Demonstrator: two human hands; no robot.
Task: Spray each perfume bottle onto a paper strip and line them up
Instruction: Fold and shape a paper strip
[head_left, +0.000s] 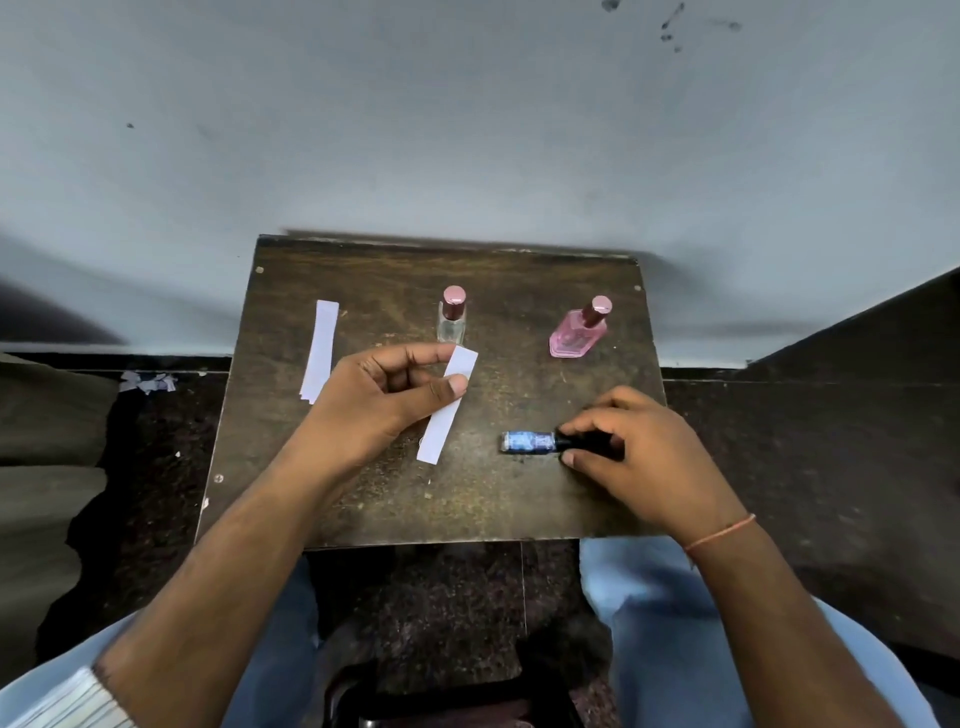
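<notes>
left hand (379, 400): grip pinching paper strip (448, 404) | right hand (649, 452): grip around blue bottle (527, 442) lying on bench (363, 509) | two pink-capped bottles (452, 315) upright far

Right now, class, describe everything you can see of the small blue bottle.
The blue bottle is small, with a mottled, shiny blue body and a black cap end. It lies on its side on the dark wooden table, base pointing left. The right hand pinches the cap end between its fingers. Nothing else touches it.
</notes>
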